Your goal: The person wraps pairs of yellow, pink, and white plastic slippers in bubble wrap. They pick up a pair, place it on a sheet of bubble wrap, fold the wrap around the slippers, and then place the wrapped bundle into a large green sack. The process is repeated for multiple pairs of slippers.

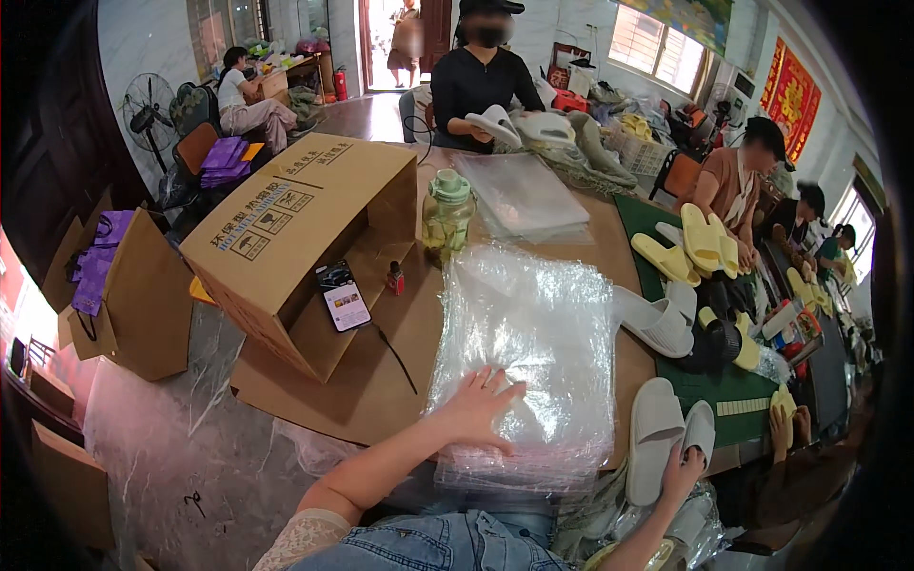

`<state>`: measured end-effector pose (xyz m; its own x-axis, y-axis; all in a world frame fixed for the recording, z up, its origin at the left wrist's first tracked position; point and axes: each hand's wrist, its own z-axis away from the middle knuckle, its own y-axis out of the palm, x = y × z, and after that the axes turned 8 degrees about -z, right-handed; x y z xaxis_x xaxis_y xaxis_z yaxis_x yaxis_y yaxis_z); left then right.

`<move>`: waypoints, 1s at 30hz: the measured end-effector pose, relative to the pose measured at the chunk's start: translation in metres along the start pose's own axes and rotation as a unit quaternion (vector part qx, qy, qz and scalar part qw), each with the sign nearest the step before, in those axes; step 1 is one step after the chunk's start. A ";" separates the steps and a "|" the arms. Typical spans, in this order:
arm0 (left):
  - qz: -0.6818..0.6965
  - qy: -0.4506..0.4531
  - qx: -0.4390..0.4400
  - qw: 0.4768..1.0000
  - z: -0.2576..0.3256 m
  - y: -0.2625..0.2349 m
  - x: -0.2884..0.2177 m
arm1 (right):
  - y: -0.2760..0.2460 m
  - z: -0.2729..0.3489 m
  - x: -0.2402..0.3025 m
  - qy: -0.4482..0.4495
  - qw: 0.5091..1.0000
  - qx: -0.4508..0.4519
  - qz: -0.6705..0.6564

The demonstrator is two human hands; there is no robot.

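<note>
My left hand lies flat with fingers spread on a thick stack of clear plastic bags on the cardboard-covered table. My right hand grips the heel end of a pair of white slippers at the table's near right edge, beside the stack. More white slippers lie just past the stack on the right.
An open cardboard box lies on its side at left with a phone and a small red bottle on its flap. A green drink bottle stands mid-table. Yellow slippers lie on a green mat. Several people work around the table.
</note>
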<state>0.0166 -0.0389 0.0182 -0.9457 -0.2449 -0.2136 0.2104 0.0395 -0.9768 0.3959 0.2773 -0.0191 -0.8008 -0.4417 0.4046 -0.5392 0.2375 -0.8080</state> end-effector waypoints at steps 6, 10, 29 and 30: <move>0.106 -0.090 0.053 0.989 -0.039 -0.050 0.020 | -0.021 -0.001 0.057 0.084 0.995 0.050 0.015; 0.094 -0.126 0.032 0.987 -0.075 -0.042 0.038 | 0.006 -0.005 0.039 0.102 0.988 -0.010 0.111; -0.068 -0.079 -0.130 0.986 -0.093 0.035 0.054 | -0.011 0.007 0.090 0.011 0.907 0.024 -0.420; -0.064 -0.076 -0.127 0.987 -0.095 0.033 0.052 | -0.018 0.013 0.113 -0.022 0.896 0.047 -0.441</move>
<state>-0.0488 0.0416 -0.0269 -0.9081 -0.4063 -0.1016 0.0037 0.2346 -0.9721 0.3184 0.2121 0.0355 -0.0624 -0.4564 0.8876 -0.9314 -0.2928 -0.2160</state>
